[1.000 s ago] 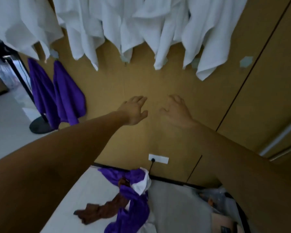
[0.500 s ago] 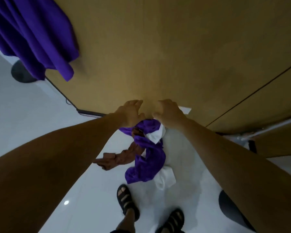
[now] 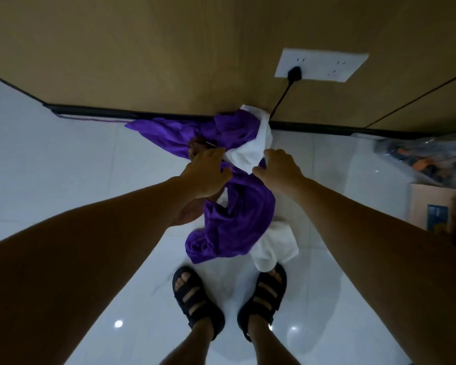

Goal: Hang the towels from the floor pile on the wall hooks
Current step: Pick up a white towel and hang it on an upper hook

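A pile of towels lies on the white floor against the tan wall: purple towels (image 3: 234,222), a white towel (image 3: 250,151) on top near the wall, another white towel (image 3: 274,246) by my feet, and a brown towel (image 3: 198,148) mostly hidden under my left arm. Both arms reach down over the pile. My left hand (image 3: 207,172) hovers with fingers spread at the left edge of the top white towel. My right hand (image 3: 278,167) is at that towel's right edge, fingers relaxed. Neither hand plainly grips cloth. No hooks are in view.
My sandalled feet (image 3: 229,299) stand just in front of the pile. A white wall socket (image 3: 324,65) with a black plug and cable sits above the pile. A cardboard box (image 3: 432,209) and clutter in plastic (image 3: 419,156) lie at the right.
My view has tilted down from the hanging towels on the wall to the floor. Both hands have dropped from in front of the wall to the top of the pile.
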`<control>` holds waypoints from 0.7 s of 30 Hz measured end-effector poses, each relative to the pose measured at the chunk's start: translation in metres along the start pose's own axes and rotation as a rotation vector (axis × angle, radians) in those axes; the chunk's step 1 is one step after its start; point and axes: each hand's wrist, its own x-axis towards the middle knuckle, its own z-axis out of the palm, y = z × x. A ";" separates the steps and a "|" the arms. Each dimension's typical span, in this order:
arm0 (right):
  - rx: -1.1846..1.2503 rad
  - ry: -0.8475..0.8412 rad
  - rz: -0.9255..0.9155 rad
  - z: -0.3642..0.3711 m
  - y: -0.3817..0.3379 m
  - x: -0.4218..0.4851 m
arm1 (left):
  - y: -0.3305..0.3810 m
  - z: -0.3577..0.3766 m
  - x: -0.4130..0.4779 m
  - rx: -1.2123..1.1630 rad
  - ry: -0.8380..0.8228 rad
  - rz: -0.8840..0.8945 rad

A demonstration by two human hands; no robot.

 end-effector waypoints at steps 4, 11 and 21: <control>0.061 0.030 0.056 0.062 0.035 0.074 | -0.035 0.061 0.064 -0.028 0.007 0.014; 0.536 0.236 0.217 0.119 0.061 0.180 | -0.084 0.118 0.130 -0.095 0.053 -0.021; 0.432 0.265 0.120 0.067 0.017 0.115 | -0.068 0.065 0.065 -0.151 0.014 -0.128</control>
